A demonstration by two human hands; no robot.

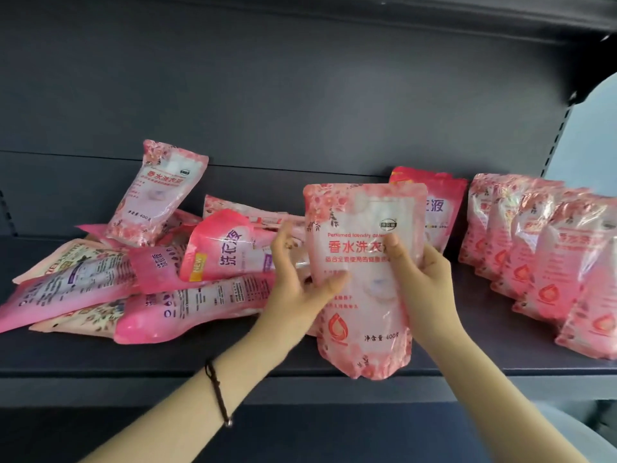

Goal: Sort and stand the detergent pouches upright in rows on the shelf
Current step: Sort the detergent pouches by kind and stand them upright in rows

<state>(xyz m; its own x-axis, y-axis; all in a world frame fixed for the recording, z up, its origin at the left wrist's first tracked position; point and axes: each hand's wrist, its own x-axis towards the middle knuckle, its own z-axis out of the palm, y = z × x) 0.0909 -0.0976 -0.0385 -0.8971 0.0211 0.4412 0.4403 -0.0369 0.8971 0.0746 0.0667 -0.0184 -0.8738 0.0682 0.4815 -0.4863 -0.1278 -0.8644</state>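
A pale pink floral detergent pouch [359, 309] is held upright in front of the dark shelf [467, 359], its bottom near the front edge. My right hand [424, 282] grips its right side, thumb on the front. My left hand [300, 282] holds its left edge with the fingers spread. At the right, several matching pouches [534, 248] stand upright in a row. A deeper pink pouch [437, 202] stands behind the held one. On the left lies a jumbled pile of pink pouches [150, 289], with one floral pouch [157, 192] leaning on top.
The shelf's dark back panel [300, 95] rises behind everything, and an upper shelf [434, 15] overhangs. A slotted upright [557, 135] marks the right end. Bare shelf floor shows between the pile and the standing row, under the held pouch.
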